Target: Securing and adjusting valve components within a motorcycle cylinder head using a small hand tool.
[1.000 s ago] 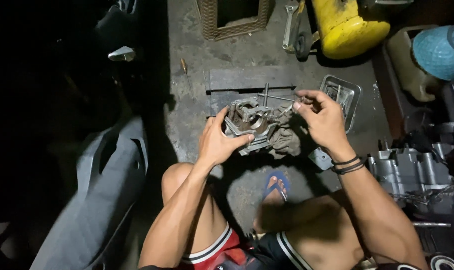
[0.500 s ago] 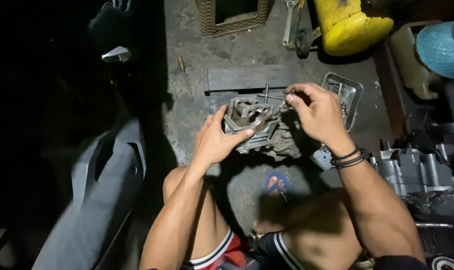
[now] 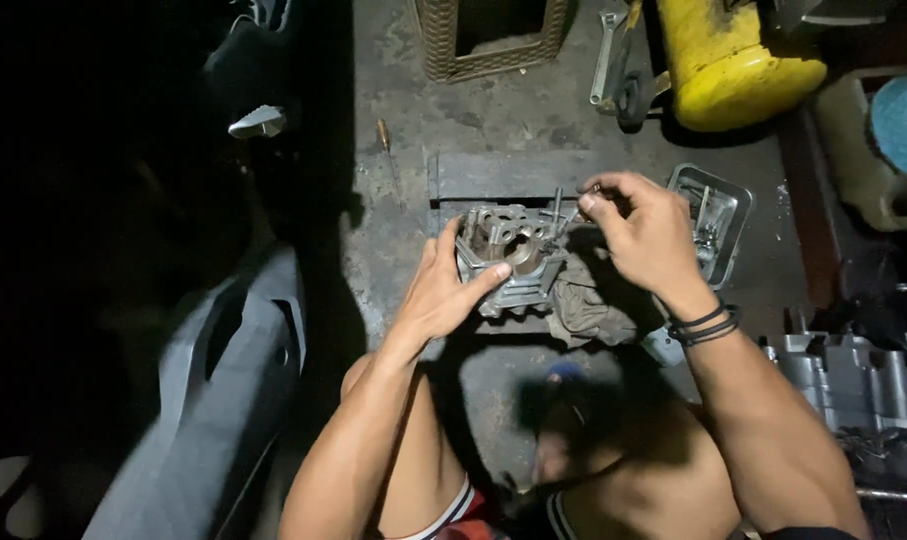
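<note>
My knees are bent below me on the concrete floor [image 3: 493,120]. My left hand [image 3: 443,290] grips the near side of the grey metal engine part [image 3: 508,255], thumb across its face, steadying it on a dirty rag [image 3: 583,305] in front of me. My right hand [image 3: 648,235] is pinched shut on a thin metal piece [image 3: 585,192] just above the part's far edge. Beyond sit a small metal tray [image 3: 718,215], then a yellow tank [image 3: 733,65] and a wrench [image 3: 603,55].
</note>
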